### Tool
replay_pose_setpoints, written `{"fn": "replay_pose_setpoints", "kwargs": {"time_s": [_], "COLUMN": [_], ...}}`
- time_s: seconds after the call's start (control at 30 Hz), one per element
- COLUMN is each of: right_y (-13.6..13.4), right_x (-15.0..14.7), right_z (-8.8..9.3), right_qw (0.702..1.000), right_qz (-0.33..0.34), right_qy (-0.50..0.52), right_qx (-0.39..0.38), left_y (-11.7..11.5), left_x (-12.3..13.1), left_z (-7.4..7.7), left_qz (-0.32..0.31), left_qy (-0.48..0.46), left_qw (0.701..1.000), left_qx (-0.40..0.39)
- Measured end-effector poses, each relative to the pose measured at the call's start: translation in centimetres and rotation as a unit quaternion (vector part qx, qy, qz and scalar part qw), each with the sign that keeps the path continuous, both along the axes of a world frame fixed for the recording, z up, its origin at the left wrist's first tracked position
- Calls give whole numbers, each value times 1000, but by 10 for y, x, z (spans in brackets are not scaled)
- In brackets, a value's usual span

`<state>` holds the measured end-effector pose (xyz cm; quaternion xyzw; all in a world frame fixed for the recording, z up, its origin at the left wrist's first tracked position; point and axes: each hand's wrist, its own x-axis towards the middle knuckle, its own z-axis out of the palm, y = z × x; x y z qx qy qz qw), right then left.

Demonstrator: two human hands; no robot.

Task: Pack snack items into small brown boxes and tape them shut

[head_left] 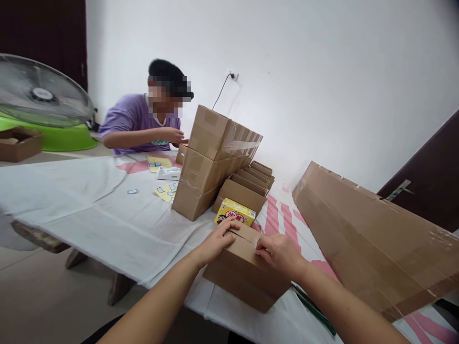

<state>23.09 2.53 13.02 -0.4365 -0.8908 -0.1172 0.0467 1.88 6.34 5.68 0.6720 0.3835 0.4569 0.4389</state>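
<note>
A small closed cardboard box [247, 279] sits near the table's front edge between my hands. My left hand [218, 241] grips its left end, thumb and fingers bent over the top flaps beside the seam. At the right end of the seam, my right hand [278, 253] has its fingertips pinched together. A faint pale, shiny patch shows at those fingertips; I cannot make out what they hold. Just behind the box is a yellow printed carton [234, 210], leaning against open cardboard boxes [240, 191] standing in a row.
Stacked taped boxes [201, 167] rise behind. A large cardboard sheet [373, 234] leans at right. A green-edged tool [315, 310] lies by my right forearm. Across the table [89, 205], a person in purple [132, 119] works near a white tape dispenser [168, 173] and yellow label sheets [167, 192].
</note>
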Motion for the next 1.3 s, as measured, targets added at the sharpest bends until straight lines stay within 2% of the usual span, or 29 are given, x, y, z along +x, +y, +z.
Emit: {"fn": "replay_pose_setpoints", "kwargs": {"time_s": [0.23,0.43,0.6,0.83,1.03,1.17,1.3], "right_y": [1,4,3,1,1,-3,-10], "right_x": [4,-1,-1,1,-4,-1,0], "right_z": [8,4,-2,8,-1,2,3], "right_qw": [995,1000,1000,997,1000,999,996], "right_qz": [-8,-6,8,-7,2,3,50], "right_qy": [44,-21,-16,36,-1,46,77], "right_qx": [-90,-20,19,-65,11,-6,-4], "left_y": [-2,-1,0,-3,-2,-1,-1], "left_x": [0,0,0,-1,-1,-2,-2], "left_z": [1,-1,-1,1,0,1,1], "left_qz": [9,13,8,9,4,-4,-10], "left_qy": [4,14,14,13,6,-3,-6], "left_qw": [1000,1000,1000,1000,1000,1000,1000], "left_qx": [2,6,4,8,-1,1,2]}}
